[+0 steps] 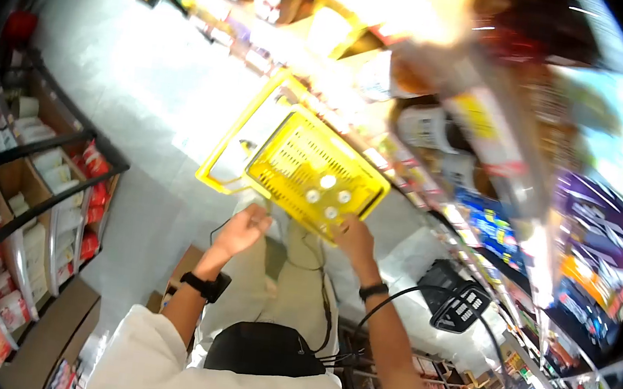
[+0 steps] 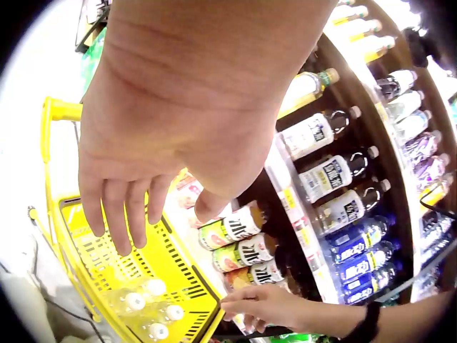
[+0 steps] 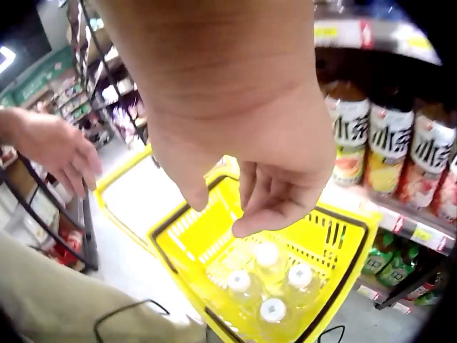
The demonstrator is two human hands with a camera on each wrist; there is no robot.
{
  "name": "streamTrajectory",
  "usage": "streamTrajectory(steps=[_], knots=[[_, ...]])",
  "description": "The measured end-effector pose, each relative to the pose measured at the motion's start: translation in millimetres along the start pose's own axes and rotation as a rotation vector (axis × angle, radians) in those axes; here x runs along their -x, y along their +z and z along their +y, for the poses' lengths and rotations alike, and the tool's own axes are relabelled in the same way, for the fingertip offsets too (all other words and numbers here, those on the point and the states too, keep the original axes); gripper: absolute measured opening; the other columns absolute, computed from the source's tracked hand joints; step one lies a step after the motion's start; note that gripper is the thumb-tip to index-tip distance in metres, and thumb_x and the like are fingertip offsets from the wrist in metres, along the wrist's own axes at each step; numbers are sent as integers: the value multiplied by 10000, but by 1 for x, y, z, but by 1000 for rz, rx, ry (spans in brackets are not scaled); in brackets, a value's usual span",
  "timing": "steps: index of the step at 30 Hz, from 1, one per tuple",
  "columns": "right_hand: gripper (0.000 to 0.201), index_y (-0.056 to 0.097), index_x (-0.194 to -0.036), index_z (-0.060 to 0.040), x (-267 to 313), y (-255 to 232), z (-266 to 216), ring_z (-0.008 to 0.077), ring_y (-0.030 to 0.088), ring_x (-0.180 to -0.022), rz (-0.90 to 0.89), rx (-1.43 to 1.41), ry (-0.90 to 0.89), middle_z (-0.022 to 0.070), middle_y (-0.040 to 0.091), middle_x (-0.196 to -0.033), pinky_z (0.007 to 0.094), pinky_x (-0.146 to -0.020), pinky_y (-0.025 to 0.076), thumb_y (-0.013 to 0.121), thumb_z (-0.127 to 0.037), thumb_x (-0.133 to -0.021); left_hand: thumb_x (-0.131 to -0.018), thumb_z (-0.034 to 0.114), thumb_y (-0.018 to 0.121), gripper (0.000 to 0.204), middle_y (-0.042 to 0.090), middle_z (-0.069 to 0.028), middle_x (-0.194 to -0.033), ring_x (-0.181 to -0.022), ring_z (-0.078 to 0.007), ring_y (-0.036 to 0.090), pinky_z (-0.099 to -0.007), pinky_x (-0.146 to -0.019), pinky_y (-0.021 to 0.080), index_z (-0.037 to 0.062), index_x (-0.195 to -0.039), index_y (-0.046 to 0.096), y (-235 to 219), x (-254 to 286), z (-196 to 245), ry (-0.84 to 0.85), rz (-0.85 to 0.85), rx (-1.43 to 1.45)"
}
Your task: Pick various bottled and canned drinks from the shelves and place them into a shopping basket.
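A yellow shopping basket (image 1: 314,168) stands in front of the person's legs, its long yellow handle (image 1: 210,175) folded out to one side. Inside it are several clear bottles (image 3: 268,286) with white caps, grouped toward one end. My left hand (image 1: 245,227) hovers close to the basket on the handle side; its fingers (image 2: 114,207) hang loosely extended with nothing in them. Over the basket's bottle end is my right hand (image 3: 250,179), its fingers bent loosely and holding nothing. In the left wrist view that right hand (image 2: 275,307) overlaps the basket's corner.
Drink shelves (image 2: 307,207) run along the right, with labelled bottles (image 2: 239,225) close to the basket. A black-framed rack (image 1: 28,185) with packaged goods stands at the left. A black device (image 1: 460,304) on a cable is beside the right arm. Grey floor (image 1: 146,91) lies between.
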State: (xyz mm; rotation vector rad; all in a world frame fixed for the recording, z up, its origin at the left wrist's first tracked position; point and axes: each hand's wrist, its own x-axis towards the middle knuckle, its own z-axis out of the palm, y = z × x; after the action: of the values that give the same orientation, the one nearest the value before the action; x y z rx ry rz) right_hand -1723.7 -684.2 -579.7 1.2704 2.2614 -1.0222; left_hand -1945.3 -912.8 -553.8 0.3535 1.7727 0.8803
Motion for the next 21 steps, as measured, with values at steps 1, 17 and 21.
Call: streamTrajectory(steps=[1,17,21], knots=[[371,701,-1106,-97,25,-27,-2,321,705,-854,121,-34,-72,120,742,-966,412,-736,556,787,-353,-852,-969,379,674,463,710,-195,-1126,-1001,-291,691,-395,-901,538,-9,-1213,603,7,0,0,40,-3,-28],[291,589,-1249,-3,364,-592,-82,96,599,-704,1220,-823,-644,75,680,-986,221,-577,474,607,-170,-1012,-1005,235,671,312,737,-157,-982,-923,-266,729,-370,-816,542,-26,-1160,603,89,80,275,705,-168,-295],[484,554,-1364,-67,341,-708,-60,164,666,-800,1161,-364,-200,109,671,-1223,279,-638,527,660,-323,-968,-988,292,688,363,742,-153,-1053,-917,-302,729,-405,-820,560,8,-1199,610,91,62,275,791,-198,-416]])
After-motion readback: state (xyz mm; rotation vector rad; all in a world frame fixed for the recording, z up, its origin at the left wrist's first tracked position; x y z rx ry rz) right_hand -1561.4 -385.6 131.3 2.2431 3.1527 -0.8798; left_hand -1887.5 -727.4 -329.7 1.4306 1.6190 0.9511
